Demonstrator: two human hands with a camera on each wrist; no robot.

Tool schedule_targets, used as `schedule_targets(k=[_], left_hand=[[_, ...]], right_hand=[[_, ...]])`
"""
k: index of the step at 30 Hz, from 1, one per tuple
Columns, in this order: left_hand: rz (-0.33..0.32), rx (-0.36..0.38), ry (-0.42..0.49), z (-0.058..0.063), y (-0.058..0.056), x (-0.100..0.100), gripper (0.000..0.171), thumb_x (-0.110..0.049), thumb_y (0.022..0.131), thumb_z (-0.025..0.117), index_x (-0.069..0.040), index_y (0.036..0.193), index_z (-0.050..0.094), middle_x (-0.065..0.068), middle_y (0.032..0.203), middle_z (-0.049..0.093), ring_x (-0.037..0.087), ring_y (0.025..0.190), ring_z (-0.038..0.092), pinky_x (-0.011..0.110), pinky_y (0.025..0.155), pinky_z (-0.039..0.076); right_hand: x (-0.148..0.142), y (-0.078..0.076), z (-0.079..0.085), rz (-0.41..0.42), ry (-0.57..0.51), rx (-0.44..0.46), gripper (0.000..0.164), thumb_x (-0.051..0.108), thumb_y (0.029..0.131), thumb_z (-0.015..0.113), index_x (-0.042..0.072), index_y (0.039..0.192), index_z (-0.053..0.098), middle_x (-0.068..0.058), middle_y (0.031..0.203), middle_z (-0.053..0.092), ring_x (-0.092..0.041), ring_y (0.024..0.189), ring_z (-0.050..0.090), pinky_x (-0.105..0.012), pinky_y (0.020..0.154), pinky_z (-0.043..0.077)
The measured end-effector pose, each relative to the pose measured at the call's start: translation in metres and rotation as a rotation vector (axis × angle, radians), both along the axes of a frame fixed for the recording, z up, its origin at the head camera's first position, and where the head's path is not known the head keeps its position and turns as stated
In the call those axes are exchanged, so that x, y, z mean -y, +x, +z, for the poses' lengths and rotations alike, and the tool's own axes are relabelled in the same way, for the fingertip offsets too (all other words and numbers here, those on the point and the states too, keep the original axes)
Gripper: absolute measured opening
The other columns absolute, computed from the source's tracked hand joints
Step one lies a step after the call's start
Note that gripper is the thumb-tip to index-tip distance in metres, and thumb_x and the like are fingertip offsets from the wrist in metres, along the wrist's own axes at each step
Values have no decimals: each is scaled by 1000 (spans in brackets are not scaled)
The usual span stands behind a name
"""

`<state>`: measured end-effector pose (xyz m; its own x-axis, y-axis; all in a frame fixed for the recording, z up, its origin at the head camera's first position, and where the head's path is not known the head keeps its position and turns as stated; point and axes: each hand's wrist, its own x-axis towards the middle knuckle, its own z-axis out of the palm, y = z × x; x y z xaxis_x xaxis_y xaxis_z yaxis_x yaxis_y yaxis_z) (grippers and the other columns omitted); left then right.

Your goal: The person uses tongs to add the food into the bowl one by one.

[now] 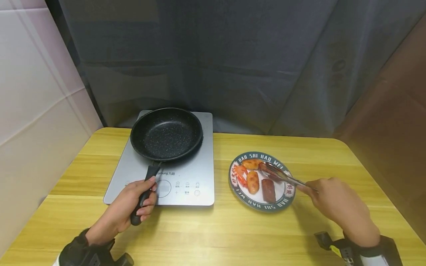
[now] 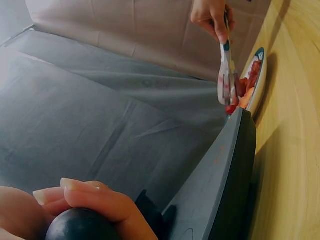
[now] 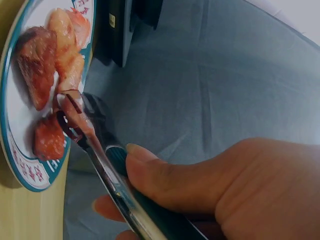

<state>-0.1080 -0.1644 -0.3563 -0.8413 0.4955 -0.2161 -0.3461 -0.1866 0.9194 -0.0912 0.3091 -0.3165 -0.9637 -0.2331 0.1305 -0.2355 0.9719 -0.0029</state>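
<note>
My left hand [image 1: 128, 202] grips the black handle of a speckled frying pan [image 1: 168, 136], which stands on a silver induction cooker [image 1: 199, 170]. In the left wrist view, the fingers curl around the rounded handle end. With my right hand [image 1: 341, 203] I hold metal tongs [image 1: 287, 178], slanting down to the left over a plate [image 1: 289, 201] with a dark lettered rim. The tong tips are at a reddish-brown piece of food [image 3: 49, 140] on the plate's far side. Around it lie golden-brown pieces [image 1: 253, 182], a brown block of meat [image 1: 268, 191] and an orange-red piece [image 1: 240, 174].
The plate sits on the wooden table [image 1: 206, 232], to the right of the cooker. A dark grey cloth [image 1: 216, 66] hangs behind the table's back edge. Pale cloth [image 1: 36, 81] stands at the left and brown cloth [image 1: 392, 111] at the right.
</note>
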Motion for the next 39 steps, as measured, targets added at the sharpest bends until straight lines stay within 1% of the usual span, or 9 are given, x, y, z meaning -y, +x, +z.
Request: schedule_targets(k=[6, 15, 19, 23, 26, 29, 32, 35, 39], left_hand=[[6, 6, -1, 0, 0, -1, 34, -38, 104, 38, -5, 96, 34, -3, 64, 36, 5, 45, 35, 19, 39, 37], [7, 13, 1, 2, 1, 1, 34, -38, 104, 37, -5, 96, 34, -4, 64, 36, 5, 45, 35, 19, 40, 36], [6, 8, 1, 3, 1, 1, 34, -37, 105, 37, -5, 96, 34, -4, 64, 36, 5, 45, 35, 19, 40, 36], [9, 8, 0, 3, 1, -1, 34, -38, 104, 38, -5, 96, 34, -3, 64, 36, 5, 45, 34, 19, 40, 35], [13, 13, 3, 3, 1, -2, 34, -37, 104, 38, -5, 96, 34, -3, 64, 35, 5, 44, 34, 19, 40, 35], [14, 16, 9, 2, 1, -3, 34, -37, 105, 37, -5, 96, 34, -3, 64, 35, 5, 44, 33, 19, 40, 35], [21, 19, 10, 3, 1, -3, 34, -37, 105, 37, -5, 95, 34, -3, 63, 35, 5, 44, 33, 19, 39, 35], [31, 19, 6, 3, 1, -3, 34, -37, 105, 37, -5, 95, 34, -3, 63, 34, 5, 44, 32, 19, 39, 35], [38, 25, -2, 3, 2, -3, 34, -37, 105, 37, -4, 96, 34, -3, 63, 34, 5, 44, 32, 19, 39, 35]], right_hand=[[-2, 2, 3, 24, 0, -40, 23, 27, 90, 67, 17, 69, 64, 7, 52, 36, -14, 48, 35, -31, 43, 30], [10, 3, 14, 63, -39, -85, 21, 31, 92, 65, 21, 73, 65, 9, 51, 33, -12, 49, 35, -29, 44, 29], [19, 3, 20, 75, -44, -90, 15, 30, 91, 67, 20, 81, 71, 10, 52, 34, -13, 50, 37, -30, 47, 32], [25, 2, 23, 103, -60, -118, 13, 30, 91, 67, 21, 84, 73, 11, 51, 33, -11, 49, 36, -29, 47, 30], [32, 0, 26, 144, -80, -159, 12, 29, 90, 68, 22, 80, 70, 13, 51, 29, -8, 48, 32, -27, 46, 27], [42, -1, 33, 182, -103, -201, 6, 28, 87, 71, 23, 84, 73, 15, 51, 28, -6, 47, 32, -25, 46, 27], [58, -2, 41, 224, -141, -217, 5, 27, 86, 73, 23, 84, 74, 16, 51, 32, -6, 49, 35, -25, 47, 30], [76, -1, 48, 259, -175, -197, 9, 25, 85, 74, 17, 89, 76, 14, 52, 34, -7, 51, 38, -25, 47, 33], [101, -2, 56, 283, -192, -153, 18, 25, 87, 72, 12, 98, 76, 12, 51, 32, -7, 48, 35, -23, 43, 31]])
